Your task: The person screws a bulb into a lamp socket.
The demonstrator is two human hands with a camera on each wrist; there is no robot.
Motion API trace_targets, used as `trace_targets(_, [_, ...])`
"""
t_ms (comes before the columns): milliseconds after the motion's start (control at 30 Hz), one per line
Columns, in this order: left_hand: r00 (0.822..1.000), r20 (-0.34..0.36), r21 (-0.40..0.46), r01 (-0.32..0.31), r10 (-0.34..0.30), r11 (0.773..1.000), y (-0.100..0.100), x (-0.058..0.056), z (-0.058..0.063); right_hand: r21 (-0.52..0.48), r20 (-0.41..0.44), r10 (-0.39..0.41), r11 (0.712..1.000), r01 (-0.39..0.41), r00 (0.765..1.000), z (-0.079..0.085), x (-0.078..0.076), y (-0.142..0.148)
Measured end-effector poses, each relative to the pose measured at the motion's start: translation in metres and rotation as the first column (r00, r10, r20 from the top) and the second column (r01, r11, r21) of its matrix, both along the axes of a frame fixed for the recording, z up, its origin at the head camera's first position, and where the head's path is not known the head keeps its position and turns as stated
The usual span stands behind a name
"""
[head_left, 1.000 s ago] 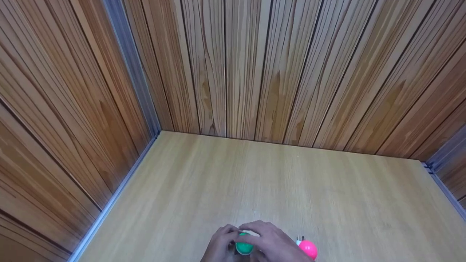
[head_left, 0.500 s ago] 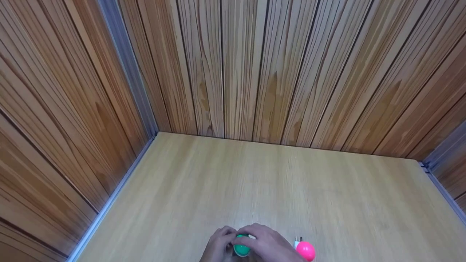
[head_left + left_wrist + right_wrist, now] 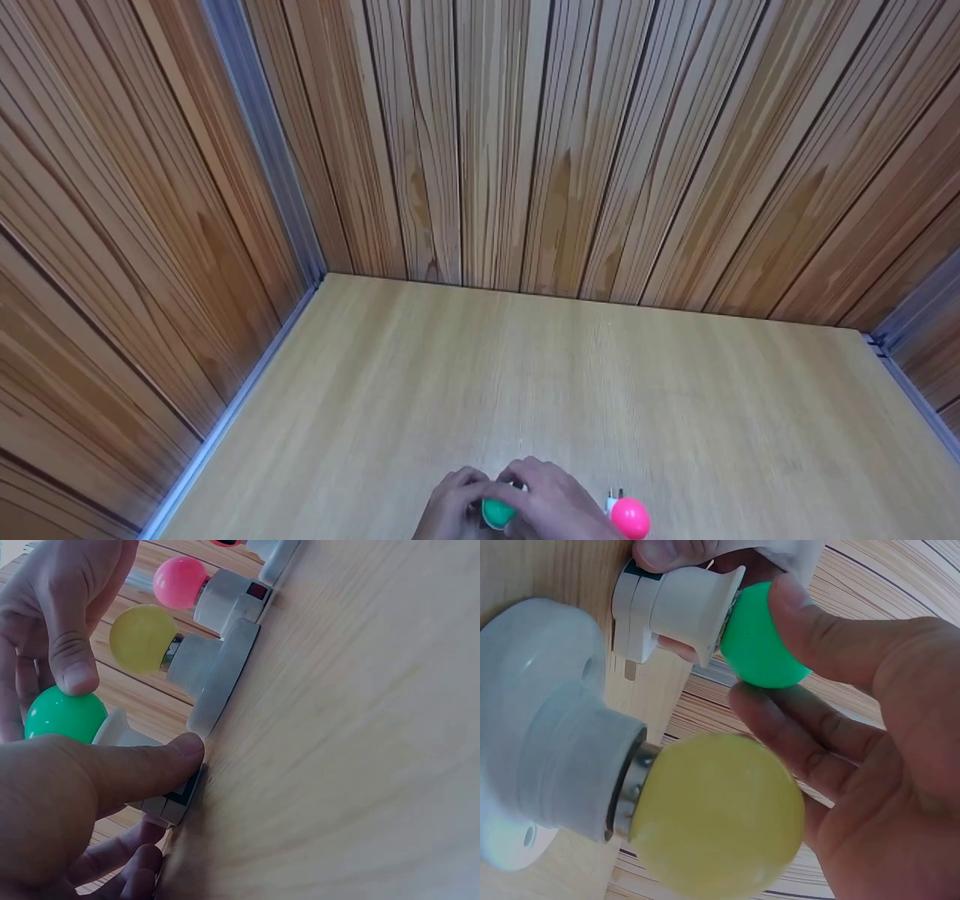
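Observation:
My left hand [image 3: 448,501] grips a white plug-in bulb holder [image 3: 686,607] low over the table, its thumb lying along the holder's side in the left wrist view. A green light bulb [image 3: 757,637] sits at the mouth of that holder, with some metal of its base showing between. My right hand [image 3: 885,712] pinches the green bulb between thumb and fingers. Close to the right hand, a yellow bulb [image 3: 720,810] stands in a round white holder [image 3: 570,750] on the table. How deep the green bulb's base sits is hidden.
A pink bulb [image 3: 180,581] in a white plug-in holder [image 3: 225,600] stands beyond the yellow one. Part of another holder [image 3: 281,559] shows at the top edge. Wood-plank walls [image 3: 495,150] enclose the light wooden table [image 3: 525,375] at the back and sides.
The right fingers have shifted a little around the green bulb, and the right hand has tilted slightly. The left hand stays in place on the holder. The head view has shifted slightly.

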State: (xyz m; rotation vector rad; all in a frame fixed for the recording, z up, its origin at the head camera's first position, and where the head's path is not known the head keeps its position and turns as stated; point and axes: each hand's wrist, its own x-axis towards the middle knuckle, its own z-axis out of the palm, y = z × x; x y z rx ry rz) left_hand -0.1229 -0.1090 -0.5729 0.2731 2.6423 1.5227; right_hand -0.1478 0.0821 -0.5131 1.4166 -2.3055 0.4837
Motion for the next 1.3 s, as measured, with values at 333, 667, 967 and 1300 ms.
trace_targets(333, [1.000, -0.018, -0.002, 0.000, 0.000, 1.000, 0.0004, -0.0003, 0.0004, 0.027, -0.001, -0.029, 0.999, 0.029, 1.000, 0.0003, -0.0012, -0.0004])
trace_targets(667, [1.000, 0.014, -0.005, 0.002, -0.002, 1.000, -0.0004, -0.0013, 0.0013, 0.059, 0.058, -0.036, 0.998, 0.033, 0.998, 0.0012, -0.0009, 0.0006])
trace_targets(967, [1.000, -0.024, -0.053, -0.015, 0.014, 0.998, 0.0027, -0.0015, 0.0023, 0.060, 0.253, 0.011, 0.998, -0.027, 0.967, 0.0077, 0.0001, 0.0062])
trace_targets(1300, [0.998, -0.058, -0.009, -0.003, 0.002, 1.000, 0.0006, 0.0008, -0.0014, 0.013, 0.231, 0.090, 0.995, -0.096, 0.969, 0.0077, -0.0004, 0.0071])
